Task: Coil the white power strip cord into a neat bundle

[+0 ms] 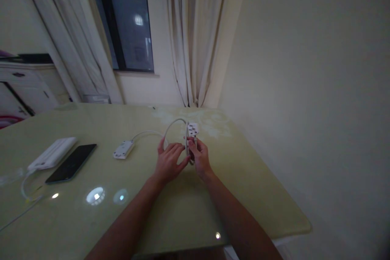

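Observation:
My right hand [199,158] is closed around a white power strip [193,129], held upright above the table, its socket holes showing at the top. A white cord [178,120] loops about the strip and arcs over to my left hand [171,160]. That hand has its fingers bent on the cord, with its thumb reaching to the strip's lower part. From the left hand, the cord runs on to a small white block [123,149] with dark spots, lying on the table. My fingers hide part of the strip and cord.
On the table [183,219], to the left, lie a black smartphone [71,163] and a white oblong device [53,153] with a white cable [22,214]. A wall [304,89] borders the right side. Behind stand curtains [195,36], a window [131,20] and a cabinet [30,85].

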`<move>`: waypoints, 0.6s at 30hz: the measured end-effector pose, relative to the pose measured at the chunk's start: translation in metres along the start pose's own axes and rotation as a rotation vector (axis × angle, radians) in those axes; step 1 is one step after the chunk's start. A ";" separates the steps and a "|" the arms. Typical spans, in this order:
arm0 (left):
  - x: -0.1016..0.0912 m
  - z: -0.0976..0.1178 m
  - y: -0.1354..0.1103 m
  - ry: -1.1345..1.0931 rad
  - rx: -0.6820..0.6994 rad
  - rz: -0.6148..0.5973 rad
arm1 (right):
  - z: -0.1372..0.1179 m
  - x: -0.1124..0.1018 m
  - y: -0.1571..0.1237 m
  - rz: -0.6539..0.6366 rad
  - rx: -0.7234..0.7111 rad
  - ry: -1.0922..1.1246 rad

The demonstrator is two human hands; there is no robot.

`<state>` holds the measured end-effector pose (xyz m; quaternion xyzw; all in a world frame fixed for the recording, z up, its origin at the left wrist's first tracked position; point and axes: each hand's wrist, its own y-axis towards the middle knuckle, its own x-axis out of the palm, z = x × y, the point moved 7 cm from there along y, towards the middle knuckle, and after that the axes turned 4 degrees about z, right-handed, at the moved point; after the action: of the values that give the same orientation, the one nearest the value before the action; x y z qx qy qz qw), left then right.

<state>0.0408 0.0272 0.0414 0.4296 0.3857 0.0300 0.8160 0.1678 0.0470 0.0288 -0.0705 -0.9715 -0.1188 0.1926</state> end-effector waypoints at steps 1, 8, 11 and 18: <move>-0.002 -0.003 0.001 0.004 -0.017 0.032 | 0.001 -0.001 0.000 -0.009 0.008 0.015; -0.023 -0.047 0.003 0.012 -0.314 0.279 | -0.017 -0.046 0.018 0.327 -0.098 0.055; -0.032 -0.064 0.002 -0.053 -0.375 0.374 | -0.044 -0.079 0.019 0.553 -0.259 0.069; -0.054 -0.100 -0.009 -0.335 -0.588 0.800 | -0.159 -0.150 -0.018 0.894 -0.762 0.051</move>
<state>-0.0654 0.0691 0.0340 0.2949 0.0308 0.3774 0.8773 0.3586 -0.0256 0.1096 -0.5345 -0.7314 -0.3685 0.2084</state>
